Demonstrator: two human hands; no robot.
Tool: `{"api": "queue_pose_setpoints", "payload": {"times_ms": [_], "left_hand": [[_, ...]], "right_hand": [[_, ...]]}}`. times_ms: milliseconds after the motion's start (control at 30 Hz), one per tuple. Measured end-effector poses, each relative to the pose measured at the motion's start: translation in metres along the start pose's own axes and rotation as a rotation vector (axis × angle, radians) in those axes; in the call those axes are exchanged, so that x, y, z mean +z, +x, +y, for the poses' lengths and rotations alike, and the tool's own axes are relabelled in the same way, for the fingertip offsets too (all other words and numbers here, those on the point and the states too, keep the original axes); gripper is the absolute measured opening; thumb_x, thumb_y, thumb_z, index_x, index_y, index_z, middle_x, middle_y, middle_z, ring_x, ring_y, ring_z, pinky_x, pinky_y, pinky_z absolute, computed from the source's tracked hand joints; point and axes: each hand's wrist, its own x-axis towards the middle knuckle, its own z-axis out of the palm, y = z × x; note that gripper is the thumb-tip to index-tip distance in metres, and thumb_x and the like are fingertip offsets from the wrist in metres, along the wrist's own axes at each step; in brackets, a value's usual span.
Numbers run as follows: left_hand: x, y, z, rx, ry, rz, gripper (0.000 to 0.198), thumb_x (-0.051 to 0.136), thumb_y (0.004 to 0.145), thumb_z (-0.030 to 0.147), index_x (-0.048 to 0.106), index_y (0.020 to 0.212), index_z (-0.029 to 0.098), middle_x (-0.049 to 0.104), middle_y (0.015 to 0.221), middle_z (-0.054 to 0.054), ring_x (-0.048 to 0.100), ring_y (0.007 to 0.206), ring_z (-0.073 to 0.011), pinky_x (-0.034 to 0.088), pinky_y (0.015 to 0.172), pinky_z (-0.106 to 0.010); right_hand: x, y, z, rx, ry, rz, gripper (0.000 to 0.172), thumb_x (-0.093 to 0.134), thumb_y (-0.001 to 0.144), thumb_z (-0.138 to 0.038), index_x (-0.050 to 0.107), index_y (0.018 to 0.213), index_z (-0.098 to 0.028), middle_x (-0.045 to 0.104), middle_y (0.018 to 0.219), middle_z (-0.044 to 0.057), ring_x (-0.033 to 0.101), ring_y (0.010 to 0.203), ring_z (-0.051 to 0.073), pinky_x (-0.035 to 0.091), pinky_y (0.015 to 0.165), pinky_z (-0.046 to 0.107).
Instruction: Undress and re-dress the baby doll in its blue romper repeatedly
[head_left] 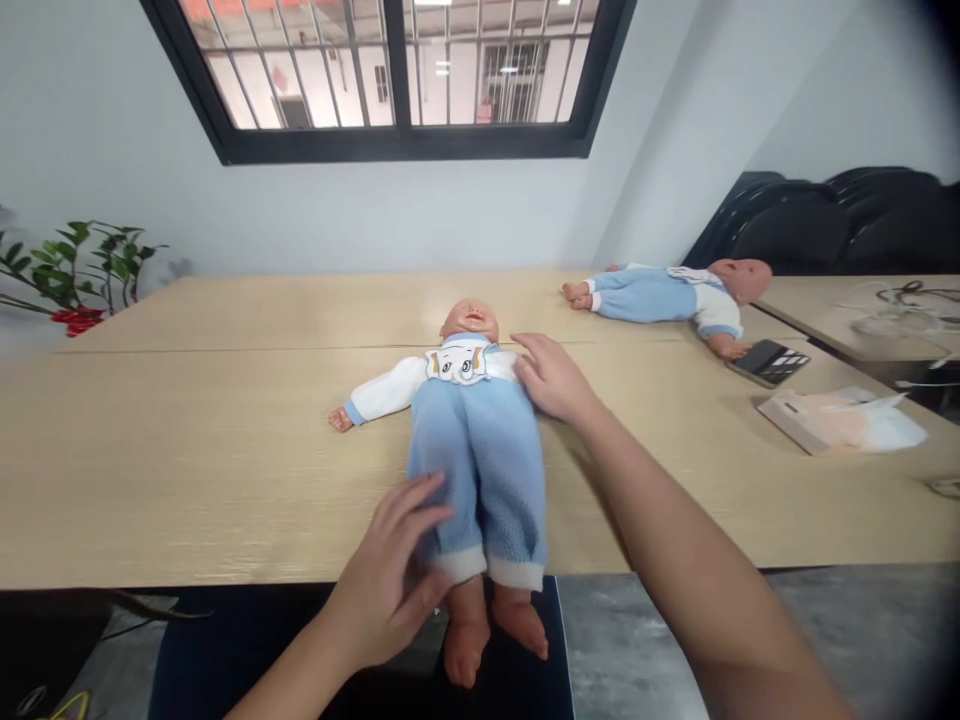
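Note:
A baby doll [474,440] lies on its back on the wooden table, its head toward the window and its bare feet sticking out past the front edge. It wears blue trousers with white cuffs and a white top with a cartoon face on the chest. My left hand [401,560] rests at the trouser leg on the left, fingers spread and thumb near the cuff. At the doll's shoulder on the right lies my right hand [551,375], fingers stretched out. It covers most of that arm of the doll.
A second doll [652,295] in similar clothes lies at the back right. Near its hand are a dark phone-like object [770,362] and an opened tissue pack [840,420]. Cables [911,300] lie on another table. A plant [82,265] stands at the left, and a dark chair [225,650] is below the edge.

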Motion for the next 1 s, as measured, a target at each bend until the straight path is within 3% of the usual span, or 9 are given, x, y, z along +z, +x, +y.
{"api": "queue_pose_setpoints", "payload": {"times_ms": [133, 300, 367, 467, 567, 667, 767, 1000], "left_hand": [[-0.011, 0.045, -0.016, -0.079, -0.017, 0.212, 0.052, 0.055, 0.103, 0.043, 0.041, 0.152, 0.03, 0.046, 0.163, -0.015, 0.043, 0.152, -0.0323, 0.04, 0.125, -0.06], [-0.019, 0.131, -0.055, -0.111, 0.123, 0.414, 0.054, 0.05, 0.104, 0.045, 0.043, 0.152, 0.021, 0.051, 0.159, -0.017, 0.045, 0.151, -0.0315, 0.037, 0.126, -0.056], [-0.018, 0.159, -0.073, -0.122, 0.246, 0.36, 0.054, 0.05, 0.103, 0.045, 0.047, 0.15, 0.018, 0.049, 0.161, -0.018, 0.042, 0.153, -0.0335, 0.033, 0.127, -0.056], [-0.016, 0.184, -0.097, -0.131, 0.382, 0.148, 0.051, 0.044, 0.105, 0.046, 0.055, 0.146, 0.018, 0.06, 0.152, -0.016, 0.052, 0.144, -0.034, 0.026, 0.129, -0.058], [-0.018, 0.194, -0.11, -0.145, 0.443, 0.024, 0.05, 0.036, 0.108, 0.045, 0.06, 0.142, 0.018, 0.073, 0.133, -0.014, 0.064, 0.126, -0.0324, 0.033, 0.123, -0.056], [-0.021, 0.196, -0.115, -0.144, 0.471, -0.006, 0.049, 0.032, 0.108, 0.041, 0.063, 0.139, 0.018, 0.076, 0.125, -0.014, 0.068, 0.117, -0.0315, 0.045, 0.109, -0.048], [-0.022, 0.193, -0.117, -0.101, 0.404, 0.06, 0.048, 0.036, 0.108, 0.041, 0.062, 0.142, 0.019, 0.073, 0.133, -0.014, 0.065, 0.123, -0.0315, 0.045, 0.109, -0.047], [-0.017, 0.187, -0.125, 0.166, 0.159, 0.153, 0.045, 0.045, 0.106, 0.042, 0.059, 0.144, 0.021, 0.064, 0.149, -0.009, 0.056, 0.139, -0.0263, 0.04, 0.122, -0.048]], "right_hand": [[0.017, -0.003, -0.027, -0.25, 0.163, -0.086, 0.052, 0.052, 0.105, -0.041, 0.052, 0.155, -0.028, 0.051, 0.162, 0.011, 0.041, 0.153, 0.032, 0.03, 0.127, 0.057], [0.023, -0.005, -0.016, -0.291, 0.193, -0.181, 0.055, 0.063, 0.1, -0.039, 0.054, 0.154, -0.031, 0.049, 0.164, 0.01, 0.037, 0.156, 0.034, 0.028, 0.128, 0.061], [0.023, -0.004, -0.008, -0.292, 0.173, -0.176, 0.057, 0.065, 0.096, -0.03, 0.056, 0.152, -0.029, 0.048, 0.164, 0.011, 0.04, 0.155, 0.034, 0.03, 0.127, 0.061], [0.022, -0.003, 0.0, -0.289, 0.142, -0.171, 0.066, 0.063, 0.083, -0.015, 0.059, 0.147, -0.028, 0.048, 0.164, 0.011, 0.042, 0.153, 0.034, 0.034, 0.125, 0.06], [0.023, -0.002, 0.002, -0.299, 0.12, -0.173, 0.074, 0.06, 0.076, -0.009, 0.058, 0.147, -0.03, 0.048, 0.164, 0.01, 0.041, 0.154, 0.033, 0.036, 0.125, 0.06], [0.025, -0.002, 0.002, -0.325, 0.101, -0.171, 0.071, 0.057, 0.075, -0.008, 0.06, 0.143, -0.029, 0.051, 0.161, 0.011, 0.042, 0.153, 0.033, 0.036, 0.124, 0.059], [0.026, -0.002, -0.001, -0.33, 0.109, -0.156, 0.065, 0.055, 0.074, -0.008, 0.063, 0.136, -0.027, 0.055, 0.156, 0.012, 0.045, 0.151, 0.032, 0.038, 0.123, 0.059], [0.023, -0.002, -0.006, -0.324, 0.161, -0.109, 0.048, 0.054, 0.072, -0.007, 0.066, 0.114, -0.026, 0.066, 0.141, 0.01, 0.055, 0.141, 0.032, 0.043, 0.117, 0.06]]}}
